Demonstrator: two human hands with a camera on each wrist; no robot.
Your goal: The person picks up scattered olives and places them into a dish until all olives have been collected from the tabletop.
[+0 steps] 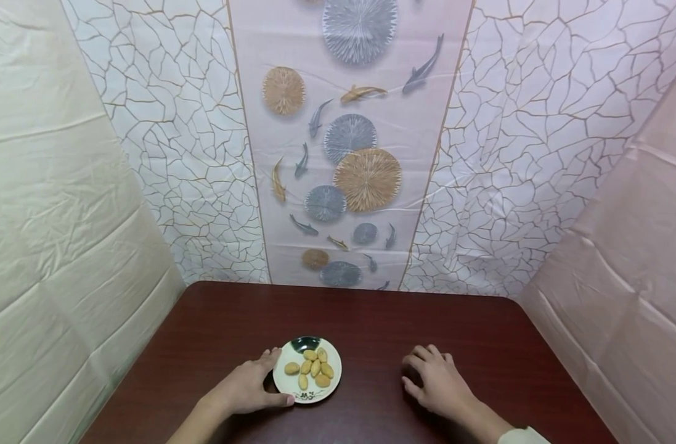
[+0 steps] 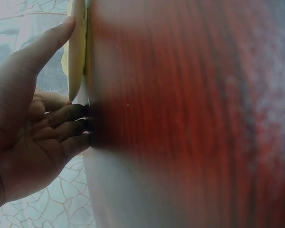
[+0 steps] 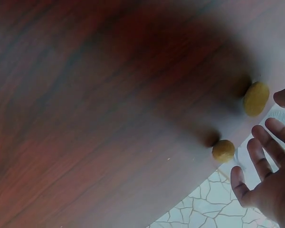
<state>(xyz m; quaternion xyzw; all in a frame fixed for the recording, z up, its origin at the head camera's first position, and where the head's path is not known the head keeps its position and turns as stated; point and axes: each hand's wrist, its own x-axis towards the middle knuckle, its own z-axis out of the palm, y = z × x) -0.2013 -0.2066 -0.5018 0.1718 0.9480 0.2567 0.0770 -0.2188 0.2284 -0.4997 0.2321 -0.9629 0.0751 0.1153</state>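
Note:
A small white plate with a dark green patch bears several yellow, oval pieces like small fruits or nuts. My left hand grips the plate's left side, thumb at the near rim and index finger farther back. In the left wrist view the thumb and index finger touch the edge of the plate. My right hand is over the table, right of the plate, with fingers loosely bent. Two yellow oval pieces appear near its spread fingers in the right wrist view; in the head view the hand hides them.
The dark red-brown wooden table has rounded far corners. A patterned cloth with fish and round motifs hangs behind it. Pale cloth walls stand at the left and right sides.

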